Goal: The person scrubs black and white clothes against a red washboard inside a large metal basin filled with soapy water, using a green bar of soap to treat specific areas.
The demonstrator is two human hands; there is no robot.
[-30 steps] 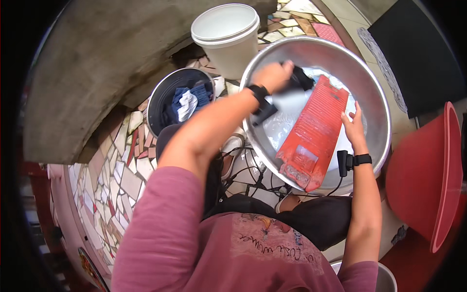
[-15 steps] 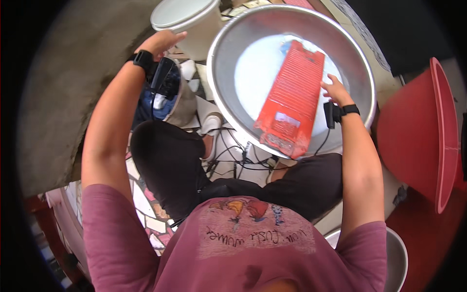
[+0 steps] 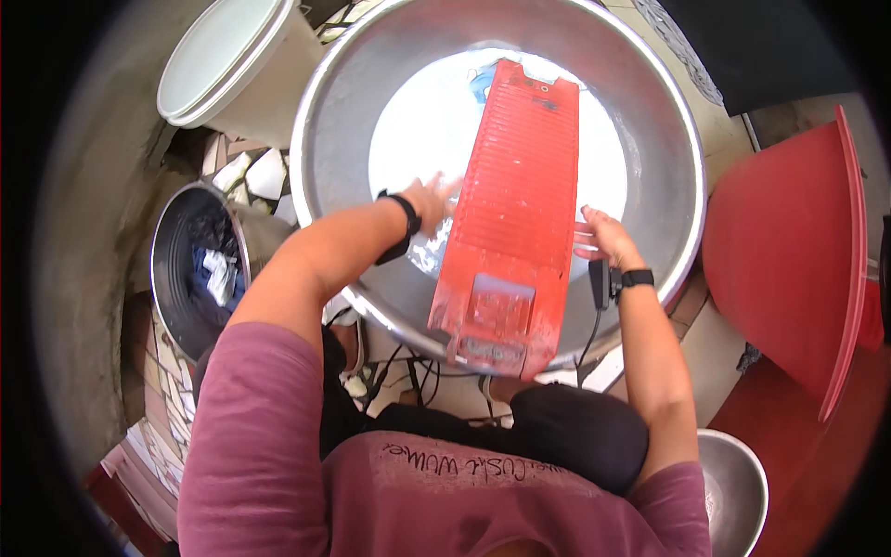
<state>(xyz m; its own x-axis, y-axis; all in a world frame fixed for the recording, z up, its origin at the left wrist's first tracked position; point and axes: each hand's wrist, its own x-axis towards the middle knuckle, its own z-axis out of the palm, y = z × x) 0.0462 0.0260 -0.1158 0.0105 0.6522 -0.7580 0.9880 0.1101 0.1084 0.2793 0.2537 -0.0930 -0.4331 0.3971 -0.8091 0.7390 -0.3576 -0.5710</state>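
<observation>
A red ribbed washboard [image 3: 524, 176] leans inside a large round metal basin [image 3: 683, 158], its lower end on the near rim. Whitish, foamy water [image 3: 408, 125] fills the basin's bottom. A bit of blue cloth [image 3: 480, 82] shows beside the board's far end. My left hand [image 3: 431, 203] is over the water close to the board's left edge, fingers spread, holding nothing. Just off the right edge is my right hand [image 3: 608, 238], its fingers stretched out and empty. Whether either hand touches the board, I cannot tell.
To the left stand a lidded white bucket [image 3: 278, 88] and a metal pail [image 3: 172, 269] with dark clothes in it. A big red tub [image 3: 784, 251] is tipped up on the right. A smaller metal bowl [image 3: 747, 483] sits lower right. Black cables [image 3: 404, 367] lie near my feet.
My left hand has come from beside the white bucket over to the basin. My right hand stays by the board's right edge. The view has shifted, bringing the pail's contents into sight.
</observation>
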